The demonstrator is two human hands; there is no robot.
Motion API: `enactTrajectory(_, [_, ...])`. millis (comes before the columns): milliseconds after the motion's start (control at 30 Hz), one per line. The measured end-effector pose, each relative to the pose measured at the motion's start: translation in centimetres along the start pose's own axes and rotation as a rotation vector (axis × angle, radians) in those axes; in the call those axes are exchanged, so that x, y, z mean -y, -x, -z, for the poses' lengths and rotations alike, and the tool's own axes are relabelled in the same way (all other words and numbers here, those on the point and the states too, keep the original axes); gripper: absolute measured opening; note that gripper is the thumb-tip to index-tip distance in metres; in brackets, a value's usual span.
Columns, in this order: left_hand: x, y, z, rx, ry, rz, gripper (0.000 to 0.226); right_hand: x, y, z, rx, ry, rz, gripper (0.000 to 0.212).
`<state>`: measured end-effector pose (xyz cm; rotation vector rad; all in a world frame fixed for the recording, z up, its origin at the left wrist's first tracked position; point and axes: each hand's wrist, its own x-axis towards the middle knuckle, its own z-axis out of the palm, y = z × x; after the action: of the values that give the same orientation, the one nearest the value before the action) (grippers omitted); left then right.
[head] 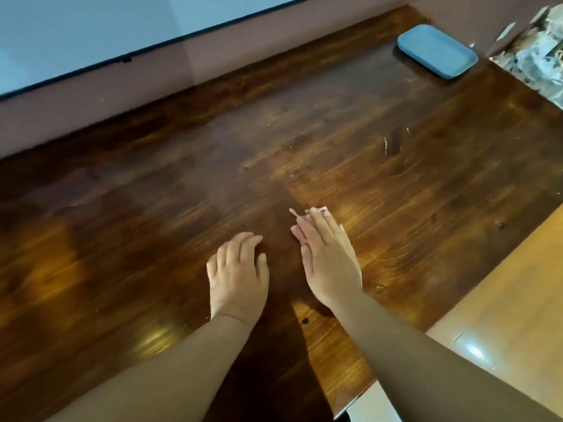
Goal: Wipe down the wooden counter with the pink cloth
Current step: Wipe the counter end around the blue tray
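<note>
Pink cloth lay almost hidden under the flat-pressing right hand; left hand rested spread beside it — specks beyond the fingers on the dark wooden counter looked unwiped.

The wooden counter is dark brown with streaky golden lines. A little pink cloth peeks out on the counter. Far back on the counter sits a plain grey-blue tray. Behind the counter, the wall is dusty pink.
</note>
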<state>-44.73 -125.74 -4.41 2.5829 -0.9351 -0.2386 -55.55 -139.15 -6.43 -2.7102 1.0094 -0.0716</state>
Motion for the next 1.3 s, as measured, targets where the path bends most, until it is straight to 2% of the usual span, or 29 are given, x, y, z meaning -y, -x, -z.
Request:
enactTrajectory(133, [3.3, -3.7, 1.0, -0.2, -0.01, 0.218, 0.039, -1.4, 0.4, 0.1, 0.054, -0.045, 0.212, 0.048])
enactTrajectory(233, [4.3, -5.0, 0.3, -0.198, -0.061, 0.305, 0.047, -1.2, -4.0, 0.6, 0.076, -0.012, 0.192, 0.048])
enactTrajectory(367, [4.4, -4.9, -0.3, -0.213, -0.076, 0.311, 0.046, 0.0, -3.9, 0.0, 0.045, 0.0, 0.157, 0.049])
enactTrajectory(467, [4.4, -4.9, -0.1, -0.217, -0.066, 0.324, 0.047, -0.6, -0.6, -0.3, 0.058, -0.055, 0.307, 0.048])
enactTrajectory(567, [4.4, -5.0, -0.2, -0.219, -0.069, 0.332, 0.047, -1.3, -3.3, -0.1, 0.096, -0.057, 0.41, 0.045])
enactTrajectory(667, [4.4, -5.1, -0.3, -0.223, -0.08, 0.329, 0.047, 0.0, -7.4, 0.2, 0.101, -0.018, 0.348, 0.048])
enactTrajectory(767, [4.4, -5.1, -0.2, -0.224, -0.091, 0.331, 0.047, 0.9, -6.0, -0.5, 0.07, -0.053, 0.294, 0.047])
enactTrajectory(867, [4.4, -5.1, -0.2, -0.234, -0.083, 0.334, 0.046, 0.2, -1.6, -0.9, 0.082, -0.102, 0.45, 0.046])
enactTrajectory(967, [4.5, -5.2, -0.3, -0.236, -0.089, 0.333, 0.046, 0.1, -3.1, -0.7, 0.112, -0.087, 0.542, 0.045])
enactTrajectory(1067, [4.5, -5.2, -0.3, -0.228, -0.099, 0.332, 0.046, 2.3, -6.3, -0.3, 0.134, -0.069, 0.465, 0.047])
enactTrajectory(1167, [4.7, -5.2, -0.3, -0.231, -0.087, 0.342, 0.046, 3.3, -5.1, -0.4, 0.111, -0.108, 0.406, 0.049])
enactTrajectory(1300, [4.7, -5.1, -0.3, -0.246, -0.077, 0.346, 0.045, 2.1, -2.5, -0.8, 0.12, -0.119, 0.557, 0.048])
